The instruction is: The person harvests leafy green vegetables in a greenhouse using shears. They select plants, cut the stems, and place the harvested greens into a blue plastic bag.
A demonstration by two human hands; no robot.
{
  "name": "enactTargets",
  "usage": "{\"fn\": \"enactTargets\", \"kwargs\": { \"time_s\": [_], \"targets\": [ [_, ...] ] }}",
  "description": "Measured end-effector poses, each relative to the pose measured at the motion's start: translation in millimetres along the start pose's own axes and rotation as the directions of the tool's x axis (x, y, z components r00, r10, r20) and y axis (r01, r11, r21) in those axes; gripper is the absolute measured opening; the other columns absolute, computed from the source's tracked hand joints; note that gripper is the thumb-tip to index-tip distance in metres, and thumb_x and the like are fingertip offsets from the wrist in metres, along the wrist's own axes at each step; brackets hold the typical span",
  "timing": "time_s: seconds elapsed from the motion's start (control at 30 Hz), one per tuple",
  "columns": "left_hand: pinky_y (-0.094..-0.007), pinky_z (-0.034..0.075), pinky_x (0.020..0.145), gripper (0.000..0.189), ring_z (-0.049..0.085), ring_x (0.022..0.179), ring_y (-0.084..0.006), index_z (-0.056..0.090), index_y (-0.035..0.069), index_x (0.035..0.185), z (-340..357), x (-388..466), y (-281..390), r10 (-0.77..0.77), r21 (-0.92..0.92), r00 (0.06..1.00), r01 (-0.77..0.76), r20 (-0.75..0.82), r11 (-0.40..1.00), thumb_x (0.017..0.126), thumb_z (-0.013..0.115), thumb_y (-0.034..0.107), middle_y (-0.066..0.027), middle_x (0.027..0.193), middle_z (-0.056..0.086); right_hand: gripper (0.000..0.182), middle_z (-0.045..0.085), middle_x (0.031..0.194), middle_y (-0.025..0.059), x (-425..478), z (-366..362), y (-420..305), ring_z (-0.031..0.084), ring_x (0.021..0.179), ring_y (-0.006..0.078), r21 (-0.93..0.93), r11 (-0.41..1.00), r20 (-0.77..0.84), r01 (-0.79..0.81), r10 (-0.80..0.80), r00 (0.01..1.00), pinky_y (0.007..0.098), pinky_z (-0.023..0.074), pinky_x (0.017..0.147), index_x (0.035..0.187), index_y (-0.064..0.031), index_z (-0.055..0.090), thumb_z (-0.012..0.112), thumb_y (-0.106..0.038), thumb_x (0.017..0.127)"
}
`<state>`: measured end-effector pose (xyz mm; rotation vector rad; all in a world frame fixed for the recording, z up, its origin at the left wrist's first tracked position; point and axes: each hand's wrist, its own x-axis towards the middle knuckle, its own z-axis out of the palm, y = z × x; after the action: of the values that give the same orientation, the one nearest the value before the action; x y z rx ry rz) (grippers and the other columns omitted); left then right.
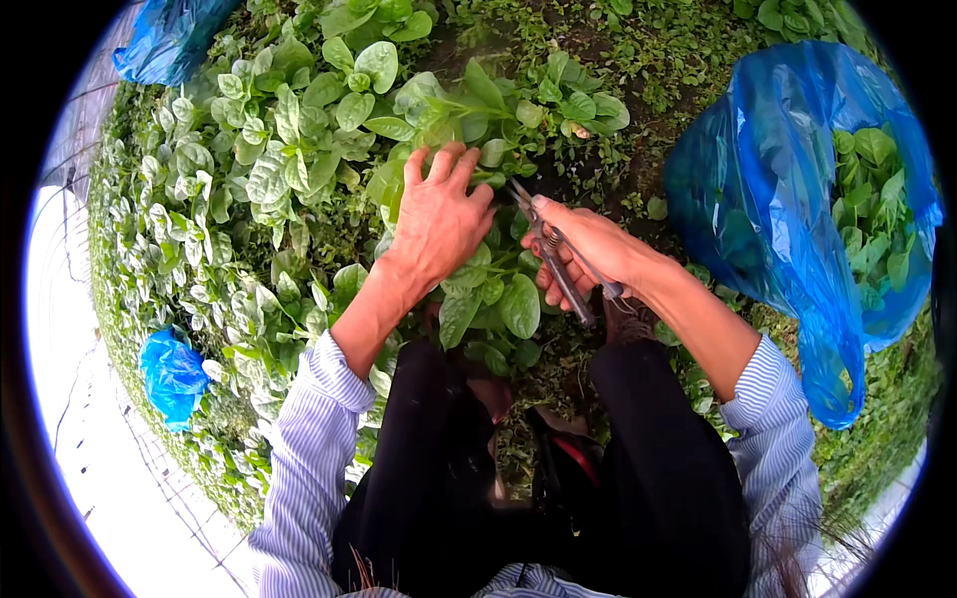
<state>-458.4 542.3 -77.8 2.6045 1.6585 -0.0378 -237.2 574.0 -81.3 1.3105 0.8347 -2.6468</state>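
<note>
My left hand is curled down over a leafy green shoot, whose broad leaves stick out past the fingers. The palm side is hidden, and so is the exact place where the fingers grip. Just to the right, my right hand is closed around a pair of pruning shears with dark handles and a coil spring. Their pointed blades reach into the foliage close to my left thumb. Whether the blades touch a stem cannot be seen. Below the hands grows another plant with large, glossy leaves.
A big blue plastic bag stands at the right, holding picked leaves. Other blue bags lie at the far left and upper left. Dense leafy plants cover the left side. My shoe is under my right forearm.
</note>
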Motion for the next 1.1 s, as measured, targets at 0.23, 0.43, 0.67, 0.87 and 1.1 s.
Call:
{"fn": "enactTargets", "kwargs": {
  "time_s": [0.23, 0.43, 0.67, 0.87, 1.1],
  "targets": [
    [-0.0578, 0.023, 0.113, 0.025, 0.048, 0.120, -0.0313, 0.064, 0.008, 0.090, 1, 1, -2, 0.033, 0.023, 0.999, -0.032, -0.016, 0.999, 0.074, 0.075, 0.025, -0.0108, 0.117, 0.058, 0.060, 0.057, 0.070, 0.0077, 8, 1, -7, 0.061, 0.054, 0.0169, -0.093, 0.995, -0.081, 0.033, -0.040, 0.996, 0.0308, 0.0514, 0.048, 0.104, 0.0009, 0.053, 0.036, -0.057, 0.100],
    [-0.0556, 0.025, 0.113, 0.049, 0.051, 0.110, -0.0322, 0.053, 0.005, 0.107, -4, -4, -11, -0.167, -0.064, 0.986, 0.166, -0.006, 0.984, 0.070, 0.081, 0.023, -0.0104, 0.102, 0.056, 0.058, 0.055, 0.063, 0.0038, -12, -4, 7, 0.058, 0.049, 0.0131, -0.097, 0.993, -0.074, 0.066, -0.073, 0.995, 0.0270, 0.0473, 0.043, 0.097, -0.0012, 0.053, 0.038, -0.058, 0.100],
    [-0.0555, 0.028, 0.110, 0.065, 0.051, 0.105, -0.0301, 0.059, 0.016, 0.122, 2, 13, -1, -0.111, 0.089, 0.993, 0.106, 0.052, 0.990, 0.065, 0.084, 0.034, -0.0093, 0.095, 0.055, 0.068, 0.060, 0.076, 0.0128, 6, -4, 0, 0.066, 0.059, 0.0209, -0.139, 0.990, -0.066, -0.006, -0.003, 0.998, 0.0339, 0.0558, 0.049, 0.109, 0.0066, 0.049, 0.038, -0.059, 0.099],
    [-0.0569, 0.030, 0.109, 0.033, 0.052, 0.102, -0.0314, 0.068, 0.012, 0.100, 4, 14, -8, -0.065, -0.031, 0.995, 0.063, -0.079, 0.998, 0.070, 0.078, 0.020, -0.0102, 0.093, 0.055, 0.061, 0.055, 0.069, 0.0053, 2, 0, -7, 0.057, 0.052, 0.0145, -0.088, 0.995, -0.078, 0.047, -0.054, 0.995, 0.0303, 0.0476, 0.046, 0.106, 0.0009, 0.052, 0.035, -0.057, 0.101],
    [-0.0610, 0.018, 0.115, 0.017, 0.034, 0.137, -0.0351, 0.067, 0.009, 0.085, -18, 36, -26, 0.039, 0.078, 0.990, -0.029, -0.134, 0.997, 0.070, 0.072, 0.015, -0.0122, 0.144, 0.043, 0.062, 0.058, 0.071, 0.0053, -22, -7, -33, 0.060, 0.058, 0.0168, 0.169, 0.965, -0.109, 0.199, -0.182, 0.977, 0.0327, 0.0498, 0.051, 0.109, -0.0024, 0.054, 0.032, -0.060, 0.100]
  ]
}}
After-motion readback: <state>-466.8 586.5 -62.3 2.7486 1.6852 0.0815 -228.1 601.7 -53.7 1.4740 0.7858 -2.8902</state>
